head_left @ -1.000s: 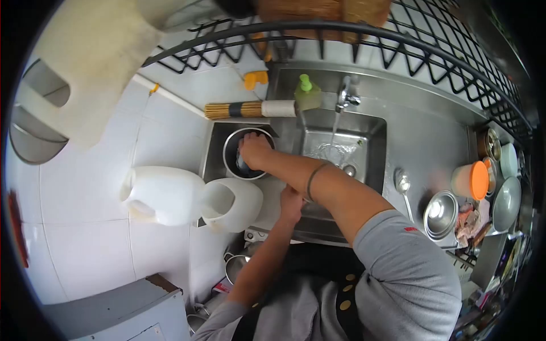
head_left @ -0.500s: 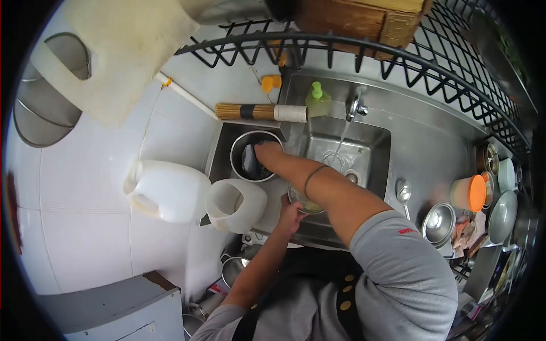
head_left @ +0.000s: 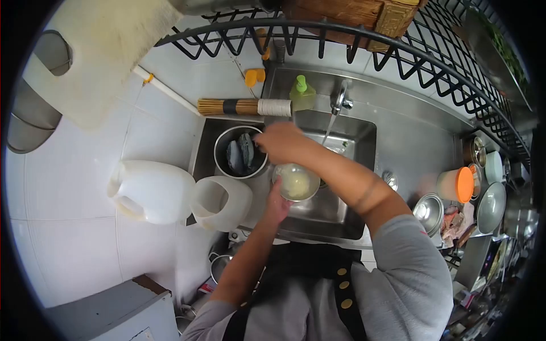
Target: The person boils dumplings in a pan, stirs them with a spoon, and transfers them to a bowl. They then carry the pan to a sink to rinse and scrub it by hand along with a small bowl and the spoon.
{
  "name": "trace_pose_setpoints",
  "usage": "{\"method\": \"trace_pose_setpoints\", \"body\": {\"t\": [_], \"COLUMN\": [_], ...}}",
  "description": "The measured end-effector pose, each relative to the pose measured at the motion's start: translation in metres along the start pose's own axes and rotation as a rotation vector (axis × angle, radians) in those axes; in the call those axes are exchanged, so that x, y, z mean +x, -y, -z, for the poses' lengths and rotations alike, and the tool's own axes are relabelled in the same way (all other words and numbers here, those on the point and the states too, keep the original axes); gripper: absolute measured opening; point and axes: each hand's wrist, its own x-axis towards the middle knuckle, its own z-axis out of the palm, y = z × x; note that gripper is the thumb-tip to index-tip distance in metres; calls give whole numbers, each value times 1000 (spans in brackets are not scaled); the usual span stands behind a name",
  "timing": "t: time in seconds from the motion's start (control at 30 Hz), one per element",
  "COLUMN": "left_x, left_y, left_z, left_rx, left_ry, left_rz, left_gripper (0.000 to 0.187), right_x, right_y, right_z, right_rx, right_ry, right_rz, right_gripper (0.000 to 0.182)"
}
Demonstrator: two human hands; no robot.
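Observation:
A steel bowl (head_left: 296, 182) with something pale yellow in it is held over the near left edge of the sink. My left hand (head_left: 277, 203) grips its left side. Above and left of the bowl is my right hand (head_left: 280, 142), its fingers bunched near the rim of a steel pot; whatever they hold is too small to make out. Dark grey pieces (head_left: 241, 153) lie in the pot (head_left: 218, 146). Water runs from the tap (head_left: 341, 99) into the sink (head_left: 364, 148).
Two white plastic containers (head_left: 156, 190) (head_left: 227, 199) stand left of the sink. Behind are a bundle of sticks (head_left: 242, 107) and a green soap bottle (head_left: 302, 94). An orange-lidded tub (head_left: 458, 184) and steel bowls (head_left: 428, 213) sit right. A black rack (head_left: 335, 27) hangs above.
My right hand has come up out of the pot, showing the dark pieces inside. The bowl in my left hand is now in full view. The camera view has shifted a little.

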Motion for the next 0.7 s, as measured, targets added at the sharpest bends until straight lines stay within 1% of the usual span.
{"method": "trace_pose_setpoints", "body": {"t": [0.03,0.07,0.1,0.13,0.17,0.2,0.23,0.27,0.3,0.33,0.37,0.43,0.47,0.5,0.57,0.6,0.63,0.7], "left_x": [3,9,12,12,16,51,53,54,57,64,74,102,110,115,123,121,121,136], "left_y": [-1,-3,-4,-3,-3,8,1,-9,-13,-12,-10,-13,-17,-20,-25,-20,-17,-8], "left_z": [-4,-11,-25,-41,-54,-30,-35,-43,-52,-63,-68,-81,-96,-97,-105,-110,-116,-112], "left_rx": [3,11,12,125,240,330,342,516,691,881,904,1217,1260,1271,1070,1126,1144,936], "left_ry": [21,52,69,20,-23,81,98,30,-36,-8,22,62,8,27,141,117,140,51], "left_rz": [-15,-29,-16,-90,-168,-250,-236,-294,-354,-461,-449,-700,-771,-760,-620,-616,-610,-489], "left_gripper": [54,57,57,58,60,62,62,61,60,58,58,54,51,51,50,52,52,52], "right_x": [-24,-37,-51,-67,-78,-82,-86,-89,-90,-94,-94,-81,-81,-88,-99,-98,-93,-85], "right_y": [-8,-14,-23,-30,-31,-28,-30,-43,-58,-71,-75,-81,-80,-86,-105,-113,-111,-109], "right_z": [-5,-22,-55,-83,-101,-117,-127,-132,-132,-132,-129,-116,-119,-126,-125,-119,-116,-115], "right_rx": [84,72,191,309,296,454,619,619,420,225,231,476,575,577,334,244,250,775], "right_ry": [-33,-35,-168,-307,-319,-352,-387,-407,-265,-120,-142,-678,-702,-712,-360,-290,-308,-821], "right_rz": [-63,-75,-189,-308,-331,-299,-262,-282,-328,-375,-405,-550,-473,-493,-373,-510,-531,-528], "right_gripper": [21,21,17,14,14,13,13,13,13,13,13,11,12,12,12,11,11,9]}}
